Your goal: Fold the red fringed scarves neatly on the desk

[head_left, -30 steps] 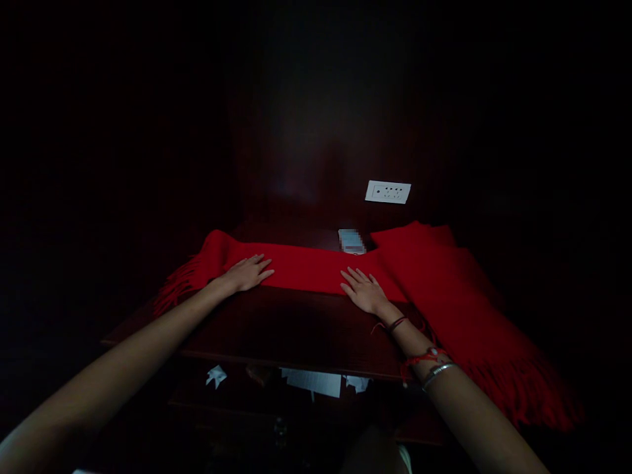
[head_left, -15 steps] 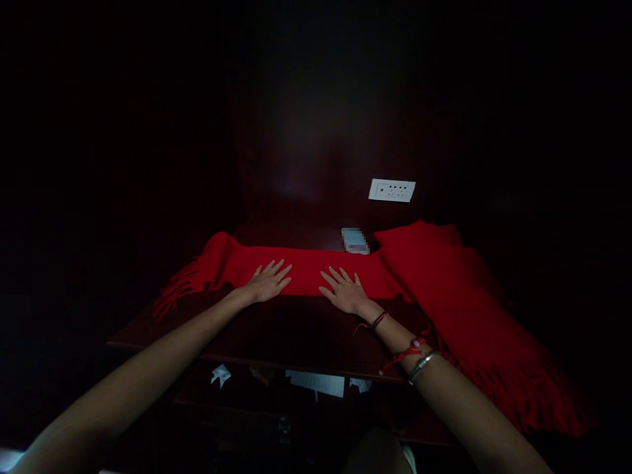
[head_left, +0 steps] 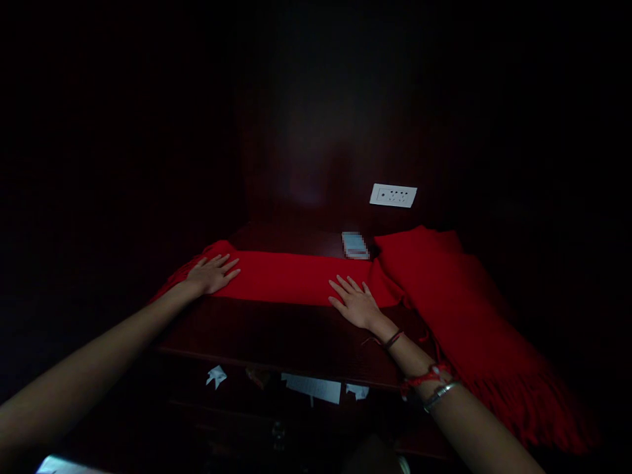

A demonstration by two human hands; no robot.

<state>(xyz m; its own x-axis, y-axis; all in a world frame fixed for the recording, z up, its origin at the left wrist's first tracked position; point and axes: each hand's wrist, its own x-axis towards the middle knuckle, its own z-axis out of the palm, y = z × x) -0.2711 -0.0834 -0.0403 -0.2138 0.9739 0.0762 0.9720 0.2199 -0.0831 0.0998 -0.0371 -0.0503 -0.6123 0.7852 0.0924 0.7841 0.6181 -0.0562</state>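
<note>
A red scarf (head_left: 286, 278) with fringed ends lies across a dark wooden desk (head_left: 276, 329). Its middle stretch is a flat band, while a wider, layered part spreads at the right and hangs over the front edge. My left hand (head_left: 211, 274) rests flat on the band's left end, fingers spread, close to the fringe. On the band's front edge, toward its right side, lies my right hand (head_left: 354, 303), also with fingers apart. Neither hand grips the cloth. A red cord bracelet and a silver bangle (head_left: 441, 396) circle my right forearm.
Behind the scarf lies a phone-like object (head_left: 355, 245), its surface blurred out. A white socket plate (head_left: 394, 195) is set in the dark back panel. Below the desktop, a white paper sheet (head_left: 313, 387) and crumpled white scraps (head_left: 216, 376) show in an open space.
My left hand has slid left along the band to its end, and the raised fold there is lower now. My right hand has shifted slightly right and toward me.
</note>
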